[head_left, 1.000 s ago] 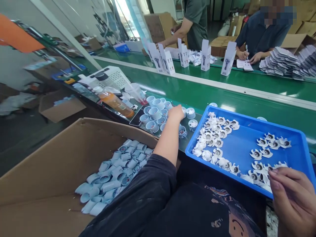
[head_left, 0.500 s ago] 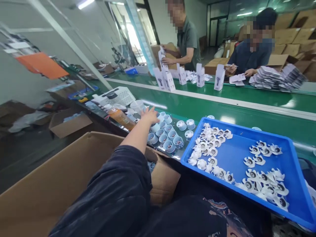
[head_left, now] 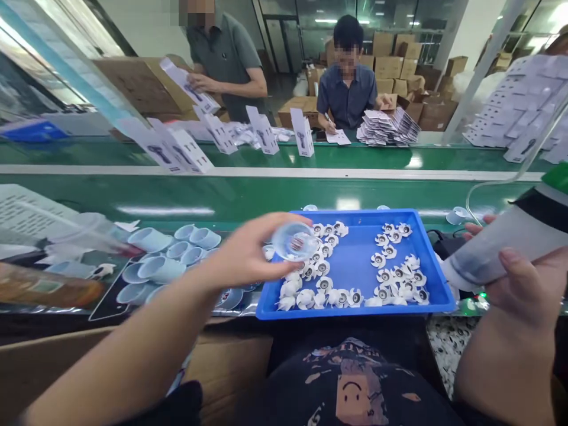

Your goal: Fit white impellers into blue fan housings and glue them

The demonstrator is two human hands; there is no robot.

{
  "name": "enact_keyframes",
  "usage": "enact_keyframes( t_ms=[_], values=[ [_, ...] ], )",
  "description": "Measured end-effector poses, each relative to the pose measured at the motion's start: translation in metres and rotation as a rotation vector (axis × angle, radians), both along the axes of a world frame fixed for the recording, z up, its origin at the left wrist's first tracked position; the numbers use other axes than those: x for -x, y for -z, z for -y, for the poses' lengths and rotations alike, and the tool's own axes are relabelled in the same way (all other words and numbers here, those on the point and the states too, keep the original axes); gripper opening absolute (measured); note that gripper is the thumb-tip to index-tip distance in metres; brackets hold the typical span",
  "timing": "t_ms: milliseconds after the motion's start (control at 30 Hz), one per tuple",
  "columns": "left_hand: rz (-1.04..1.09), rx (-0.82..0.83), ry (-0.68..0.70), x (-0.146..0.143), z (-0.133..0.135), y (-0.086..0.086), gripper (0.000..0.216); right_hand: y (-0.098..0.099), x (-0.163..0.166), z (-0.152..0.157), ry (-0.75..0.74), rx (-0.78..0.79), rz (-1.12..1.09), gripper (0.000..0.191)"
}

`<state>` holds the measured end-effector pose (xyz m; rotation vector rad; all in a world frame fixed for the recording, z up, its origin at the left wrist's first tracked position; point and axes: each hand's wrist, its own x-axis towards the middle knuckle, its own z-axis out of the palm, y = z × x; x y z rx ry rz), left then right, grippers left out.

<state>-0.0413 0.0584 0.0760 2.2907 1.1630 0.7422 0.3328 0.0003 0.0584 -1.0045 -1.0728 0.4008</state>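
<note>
My left hand [head_left: 242, 251], slightly blurred, is closed around a small pale-blue cup [head_left: 290, 244] above the left edge of the blue tray [head_left: 355, 313]. Something small and reddish shows inside the cup. At the far right, my right hand [head_left: 530, 290] grips a tilted pale grey cylinder [head_left: 501, 245] with a black band and a green upper end. Its narrow lower end points at the tray's right side. White fan impellers [head_left: 323, 284] with dark centres lie along the tray's left side, and more impellers [head_left: 399, 275] sit at its right.
More pale-blue cups [head_left: 162, 269] stand left of the tray, beside an orange bottle [head_left: 48, 284] lying on its side. A green conveyor [head_left: 248, 195] runs behind. Across it, two people work near white boxes [head_left: 302, 133]. An open carton [head_left: 226, 355] is below the bench.
The view has swung right. My left hand has come back from among the cups with one cup in it. My right hand with the grey cylinder has come into view.
</note>
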Motion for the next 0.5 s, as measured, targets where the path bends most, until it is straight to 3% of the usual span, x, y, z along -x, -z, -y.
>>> enact_keyframes(
  t_ms=[67, 167, 300, 400, 500],
  values=[
    [-0.040, 0.048, 0.262, -0.048, 0.018, 0.009, 0.051, -0.012, 0.028, 0.005, -0.213, 0.110, -0.091, 0.052],
    [-0.068, 0.067, 0.419, -0.101, 0.035, 0.030, 0.058, -0.026, 0.057, 0.012, -0.389, 0.140, -0.201, 0.057],
    [-0.015, 0.064, 0.472, -0.131, 0.048, 0.043, 0.051, -0.036, 0.078, 0.017, -0.454, 0.147, -0.208, 0.074],
    [0.042, 0.069, 0.447, -0.137, 0.054, 0.043, 0.035, -0.038, 0.084, 0.023, -0.435, 0.164, -0.145, 0.083],
    [0.066, 0.089, 0.424, -0.141, 0.058, 0.041, 0.033, -0.039, 0.085, 0.027, -0.394, 0.207, -0.096, 0.083]
  ],
)
